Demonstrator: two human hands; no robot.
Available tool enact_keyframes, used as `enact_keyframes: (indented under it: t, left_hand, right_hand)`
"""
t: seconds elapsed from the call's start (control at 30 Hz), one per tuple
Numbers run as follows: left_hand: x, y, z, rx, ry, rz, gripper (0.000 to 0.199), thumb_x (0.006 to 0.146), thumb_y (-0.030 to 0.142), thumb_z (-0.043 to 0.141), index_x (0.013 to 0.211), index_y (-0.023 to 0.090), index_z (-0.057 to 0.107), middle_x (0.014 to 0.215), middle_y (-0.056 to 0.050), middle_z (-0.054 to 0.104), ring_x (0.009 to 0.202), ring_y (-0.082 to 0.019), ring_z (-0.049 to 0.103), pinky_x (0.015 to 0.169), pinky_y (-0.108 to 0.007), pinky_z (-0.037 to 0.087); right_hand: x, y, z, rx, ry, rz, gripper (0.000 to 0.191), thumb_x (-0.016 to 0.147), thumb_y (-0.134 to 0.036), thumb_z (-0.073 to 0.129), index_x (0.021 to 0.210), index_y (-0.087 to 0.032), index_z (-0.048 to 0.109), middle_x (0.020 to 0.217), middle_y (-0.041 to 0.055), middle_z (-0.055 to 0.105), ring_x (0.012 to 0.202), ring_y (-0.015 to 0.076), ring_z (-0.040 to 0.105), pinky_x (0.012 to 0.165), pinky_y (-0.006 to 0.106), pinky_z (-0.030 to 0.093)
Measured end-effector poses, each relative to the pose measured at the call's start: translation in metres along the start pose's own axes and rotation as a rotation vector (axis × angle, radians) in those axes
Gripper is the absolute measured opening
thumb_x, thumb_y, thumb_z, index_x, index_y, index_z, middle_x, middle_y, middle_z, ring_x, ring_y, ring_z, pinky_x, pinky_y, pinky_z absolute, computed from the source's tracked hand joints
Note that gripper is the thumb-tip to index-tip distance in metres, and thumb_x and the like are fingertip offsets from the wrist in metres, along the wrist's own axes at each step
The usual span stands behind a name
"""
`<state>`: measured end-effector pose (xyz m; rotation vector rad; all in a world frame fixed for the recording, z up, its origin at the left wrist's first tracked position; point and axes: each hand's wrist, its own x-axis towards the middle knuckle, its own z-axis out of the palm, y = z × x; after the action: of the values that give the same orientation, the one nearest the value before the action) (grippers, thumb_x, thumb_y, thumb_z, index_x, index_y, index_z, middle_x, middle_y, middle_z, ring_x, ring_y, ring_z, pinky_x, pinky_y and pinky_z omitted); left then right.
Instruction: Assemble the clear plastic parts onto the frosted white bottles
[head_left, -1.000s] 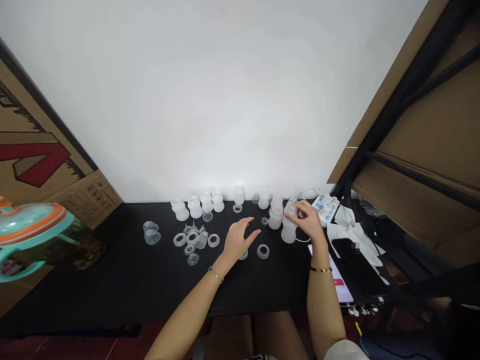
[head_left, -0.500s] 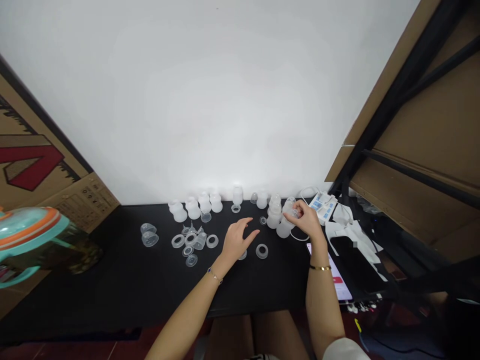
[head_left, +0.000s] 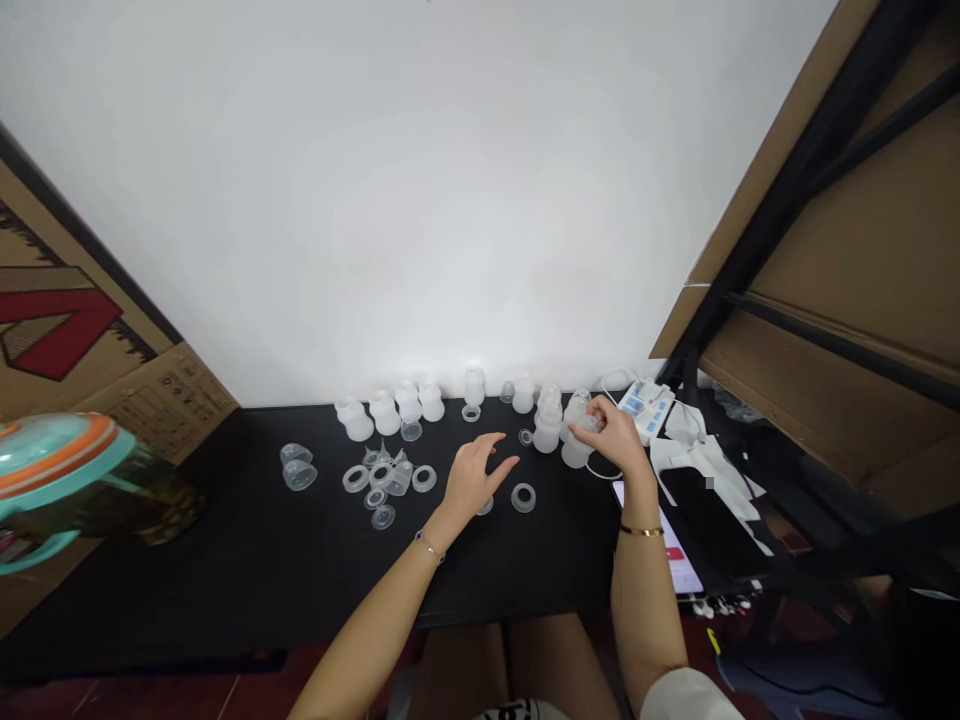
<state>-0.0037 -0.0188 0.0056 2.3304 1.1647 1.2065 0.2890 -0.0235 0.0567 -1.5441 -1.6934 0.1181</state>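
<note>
My right hand (head_left: 613,436) is closed on the top of a baby bottle (head_left: 576,455), which stands upright at the right among other assembled bottles (head_left: 547,430). My left hand (head_left: 474,474) hovers over the middle of the table, thumb and fingers apart, holding nothing. Partly hidden under it lies a small clear part (head_left: 486,507). Just right of that hand is a translucent collar ring (head_left: 523,498). Left of it lie several more rings (head_left: 424,479), clear nipples and discs (head_left: 383,517). White bottle bodies (head_left: 385,414) line the wall.
Two clear domed caps (head_left: 299,475) lie on the black table (head_left: 247,560) at left, near a large jug (head_left: 97,490) with a teal and orange lid. To the right are a power strip (head_left: 646,408), white papers (head_left: 705,455), a lit phone (head_left: 681,568) and a black phone (head_left: 716,525).
My right hand and the bottle under it have shifted slightly to the right, away from the neighbouring bottle. The left hand has stayed in place, fingers still apart.
</note>
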Motion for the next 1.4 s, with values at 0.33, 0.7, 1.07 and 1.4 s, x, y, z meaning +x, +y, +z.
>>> enact_keyframes:
  t: [0.33, 0.7, 1.07, 1.4]
  left_hand:
    - [0.0, 0.001, 0.0, -0.005, -0.015, -0.006, 0.04, 0.097, 0.05, 0.059, 0.126, 0.023, 0.062, 0.116, -0.008, 0.072, 0.092, -0.023, 0.071, 0.09, -0.041, 0.054]
    - [0.0, -0.002, 0.002, -0.008, -0.027, -0.003, 0.039, 0.096, 0.05, 0.06, 0.125, 0.023, 0.062, 0.117, -0.008, 0.072, 0.091, -0.022, 0.07, 0.09, -0.041, 0.053]
    - [0.001, -0.001, 0.003, 0.017, -0.041, -0.007, 0.033, 0.097, 0.047, 0.06, 0.118, 0.021, 0.064, 0.117, -0.007, 0.072, 0.09, -0.019, 0.07, 0.089, -0.037, 0.05]
    - [0.003, -0.003, -0.003, 0.164, -0.141, -0.263, 0.013, 0.092, 0.019, 0.055, 0.091, 0.022, 0.067, 0.089, -0.002, 0.07, 0.083, -0.018, 0.065, 0.07, -0.027, 0.04]
  right_hand:
    - [0.0, 0.004, 0.002, -0.064, 0.051, -0.03, 0.046, 0.074, -0.064, 0.076, 0.087, -0.025, 0.056, 0.063, -0.0069, 0.045, 0.055, 0.014, 0.043, 0.056, 0.027, 0.034]
    - [-0.001, 0.002, 0.004, -0.055, 0.13, -0.05, 0.05, 0.078, -0.07, 0.072, 0.095, -0.023, 0.064, 0.059, -0.0077, 0.039, 0.053, 0.0133, 0.04, 0.056, 0.028, 0.033]
    - [-0.014, -0.036, 0.025, -0.068, 0.851, -0.453, 0.05, 0.101, -0.023, 0.049, 0.055, -0.024, 0.029, 0.048, -0.005, 0.031, 0.045, 0.0116, 0.03, 0.052, 0.032, 0.023]
    - [-0.033, -0.094, 0.115, -0.196, -0.073, -0.516, 0.046, 0.102, -0.026, 0.048, 0.058, -0.018, 0.058, 0.055, 0.0001, 0.061, 0.052, 0.0106, 0.052, 0.056, 0.029, 0.022]
